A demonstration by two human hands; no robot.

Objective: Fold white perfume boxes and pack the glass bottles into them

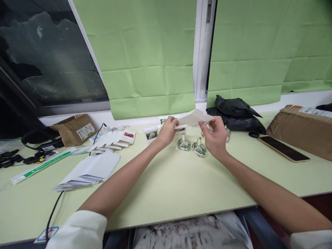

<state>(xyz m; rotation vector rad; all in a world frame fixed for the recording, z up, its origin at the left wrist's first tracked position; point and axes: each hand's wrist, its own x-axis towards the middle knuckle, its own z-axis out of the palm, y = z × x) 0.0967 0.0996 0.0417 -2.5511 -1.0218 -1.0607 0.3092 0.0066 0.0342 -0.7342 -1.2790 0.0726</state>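
Observation:
A folded white card box (194, 118) is held up above the table, gripped at its left end by my left hand (168, 131) and at its right end by my right hand (215, 137). Both hands are closed on it, thumbs toward me. Just below stand two small clear glass perfume bottles (184, 142) with silver tops, the right one tilted. More glass bottles (228, 134) show partly behind my right hand. Small white boxes with a plant picture (151, 135) stand behind my left hand, partly covered by it.
Flat white cartons (89, 169) lie in a fanned stack at left, with more cartons (114, 140) behind. An open brown box (75, 129), a black cable (55, 207), black plastic bags (234, 112), a phone (284, 148) and a large cardboard box (303, 129) also occupy the table.

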